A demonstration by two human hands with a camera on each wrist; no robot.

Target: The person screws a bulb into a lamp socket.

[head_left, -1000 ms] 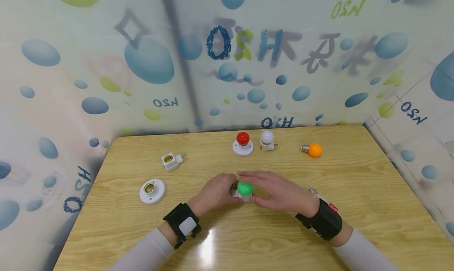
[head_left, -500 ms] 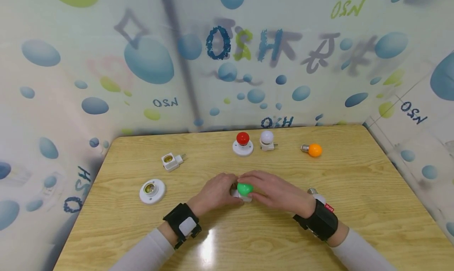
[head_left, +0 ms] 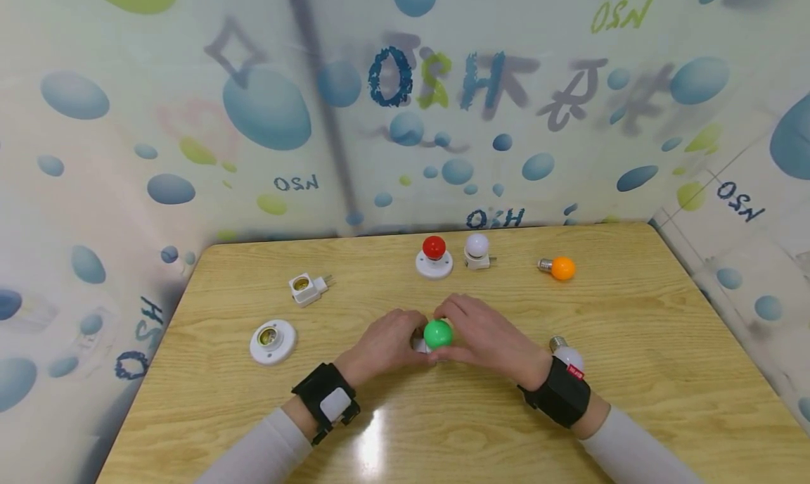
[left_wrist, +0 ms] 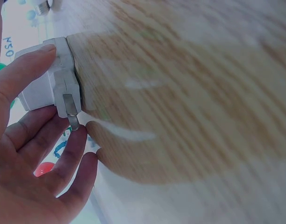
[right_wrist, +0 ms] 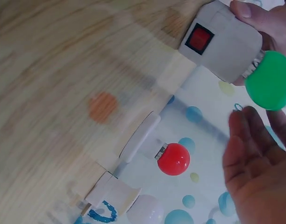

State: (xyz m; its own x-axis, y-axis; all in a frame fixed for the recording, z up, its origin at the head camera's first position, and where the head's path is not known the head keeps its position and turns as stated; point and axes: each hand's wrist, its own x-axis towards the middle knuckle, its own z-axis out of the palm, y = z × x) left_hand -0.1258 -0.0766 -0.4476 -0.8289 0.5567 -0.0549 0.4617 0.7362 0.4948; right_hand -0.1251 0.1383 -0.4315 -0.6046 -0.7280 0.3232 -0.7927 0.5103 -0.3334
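Note:
My left hand [head_left: 389, 340] grips a white plug-in lamp socket [left_wrist: 38, 88] on the table, thumb on its side and a fingertip by its metal prong. A red switch [right_wrist: 199, 38] shows on the socket's end in the right wrist view. Seated in the socket is a green bulb [head_left: 438, 334], some metal thread still visible at its neck. My right hand [head_left: 487, 336] pinches this bulb, thumb on the near side and a finger on the far side. The thumb's contact is hidden in the right wrist view, where the other fingers curl apart from the bulb.
At the back stand a red bulb [head_left: 434, 247] in a round base and a white bulb [head_left: 477, 245] in a plug socket. An orange bulb [head_left: 562, 268] and another white bulb [head_left: 569, 357] lie right. Left are a bare plug socket [head_left: 305, 289] and round lamp base [head_left: 273, 342].
My right hand has closed from spread fingers onto the green bulb and twisted clockwise, fingers shifting right and thumb left. The forearm moved slightly left, uncovering the white bulb. The left hand stays still.

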